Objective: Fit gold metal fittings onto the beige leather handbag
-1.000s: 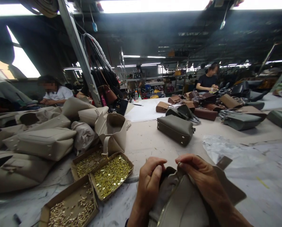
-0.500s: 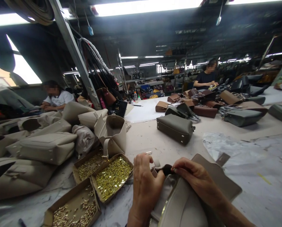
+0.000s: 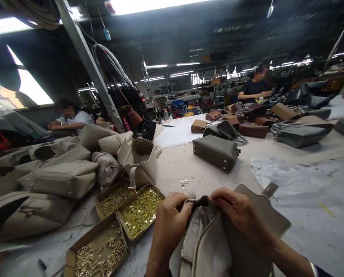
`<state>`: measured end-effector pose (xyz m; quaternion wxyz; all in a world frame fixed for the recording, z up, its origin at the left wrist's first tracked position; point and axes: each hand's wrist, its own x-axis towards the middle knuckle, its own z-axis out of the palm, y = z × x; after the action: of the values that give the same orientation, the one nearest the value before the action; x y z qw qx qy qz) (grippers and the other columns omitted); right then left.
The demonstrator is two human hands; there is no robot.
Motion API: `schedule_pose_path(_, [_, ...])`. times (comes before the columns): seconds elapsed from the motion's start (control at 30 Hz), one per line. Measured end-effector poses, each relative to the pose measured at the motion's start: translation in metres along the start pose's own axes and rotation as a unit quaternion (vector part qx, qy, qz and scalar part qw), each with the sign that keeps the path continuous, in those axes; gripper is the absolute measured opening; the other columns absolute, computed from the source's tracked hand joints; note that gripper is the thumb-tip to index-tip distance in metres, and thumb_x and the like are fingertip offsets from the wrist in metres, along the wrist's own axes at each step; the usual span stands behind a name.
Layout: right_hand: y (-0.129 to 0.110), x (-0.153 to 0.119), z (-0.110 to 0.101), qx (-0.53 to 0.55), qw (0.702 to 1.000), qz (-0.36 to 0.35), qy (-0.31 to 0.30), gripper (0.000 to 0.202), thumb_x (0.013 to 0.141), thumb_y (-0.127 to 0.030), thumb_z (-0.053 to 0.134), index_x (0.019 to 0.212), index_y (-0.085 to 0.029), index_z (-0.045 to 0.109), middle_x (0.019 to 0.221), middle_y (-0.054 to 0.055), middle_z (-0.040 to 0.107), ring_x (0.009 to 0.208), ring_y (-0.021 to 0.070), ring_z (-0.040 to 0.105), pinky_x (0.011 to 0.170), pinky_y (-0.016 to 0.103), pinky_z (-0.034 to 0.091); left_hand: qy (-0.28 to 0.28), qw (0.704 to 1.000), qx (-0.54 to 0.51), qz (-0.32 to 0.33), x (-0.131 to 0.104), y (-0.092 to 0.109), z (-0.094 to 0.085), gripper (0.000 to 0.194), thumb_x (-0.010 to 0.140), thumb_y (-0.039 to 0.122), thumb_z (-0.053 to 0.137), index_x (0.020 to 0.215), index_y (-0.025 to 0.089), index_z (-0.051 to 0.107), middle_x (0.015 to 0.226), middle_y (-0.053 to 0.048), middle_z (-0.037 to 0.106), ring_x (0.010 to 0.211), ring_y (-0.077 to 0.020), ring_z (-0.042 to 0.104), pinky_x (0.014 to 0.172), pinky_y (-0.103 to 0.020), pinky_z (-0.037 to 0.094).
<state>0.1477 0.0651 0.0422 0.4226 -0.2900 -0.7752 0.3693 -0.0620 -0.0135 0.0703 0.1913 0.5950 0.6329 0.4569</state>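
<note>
Pinching the top edge of a taupe leather handbag (image 3: 218, 246) between both hands, I hold it against me at the near edge of the table (image 3: 189, 169). My left hand (image 3: 169, 221) grips the left side of the opening, my right hand (image 3: 238, 215) the right side, fingers clenched on the soft, smooth-grained rim; pale fabric lining and a metal zipper show between them. Just left of my left hand sit three shallow cardboard boxes (image 3: 140, 211) of small shiny brass fittings. Beyond those, cream bags (image 3: 62, 179) lie heaped. Ahead of my grip rests a boxy olive-grey bag (image 3: 216, 152) on the scuffed pale tabletop. Farther off, other people work under strip lights in a dim workshop.
</note>
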Motion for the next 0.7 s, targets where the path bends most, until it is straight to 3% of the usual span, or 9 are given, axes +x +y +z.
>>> schedule_pose_path(0.1, [-0.005,0.002,0.004,0.0,0.998,-0.03,-0.062,0.015,0.104,-0.025,0.057,0.098,-0.023,0.07,0.089,0.0,0.07,0.081,0.0166,0.065,0.074,0.025,0.049,-0.042,0.998,-0.045,-0.013,0.001,-0.003,-0.005,0.018,0.086,0.021,0.061,0.084,0.021,0.079,0.087,-0.003,0.076,0.085,-0.0197,0.068,0.077,-0.027,0.047])
schedule_pose_path(0.27, [-0.013,0.008,0.008,-0.014,0.988,-0.06,-0.142,0.024,0.106,-0.027,0.053,0.09,-0.022,0.071,0.091,0.003,0.066,0.082,0.0177,0.063,0.072,0.028,0.049,-0.046,0.994,-0.074,-0.06,0.006,-0.011,-0.004,0.024,0.082,0.027,0.061,0.089,0.018,0.082,0.092,-0.007,0.079,0.089,-0.024,0.069,0.08,-0.031,0.049])
schedule_pose_path(0.53, [-0.009,0.014,0.01,-0.071,0.986,-0.063,-0.134,0.023,0.102,-0.023,0.054,0.088,-0.022,0.072,0.083,0.001,0.068,0.073,0.0165,0.061,0.065,0.027,0.045,-0.064,0.97,-0.19,-0.137,0.017,-0.026,0.012,0.025,0.073,0.033,0.063,0.079,0.012,0.076,0.072,-0.005,0.069,0.071,-0.0186,0.058,0.065,-0.027,0.042])
schedule_pose_path(0.7, [-0.01,0.016,0.008,-0.049,0.992,-0.027,-0.111,0.014,0.096,-0.019,0.06,0.086,-0.022,0.069,0.082,-0.001,0.069,0.077,0.0176,0.063,0.072,0.028,0.046,-0.102,0.973,-0.189,-0.081,0.012,-0.019,0.009,0.018,0.074,0.021,0.059,0.088,0.015,0.068,0.084,-0.002,0.067,0.08,-0.0179,0.06,0.072,-0.025,0.045])
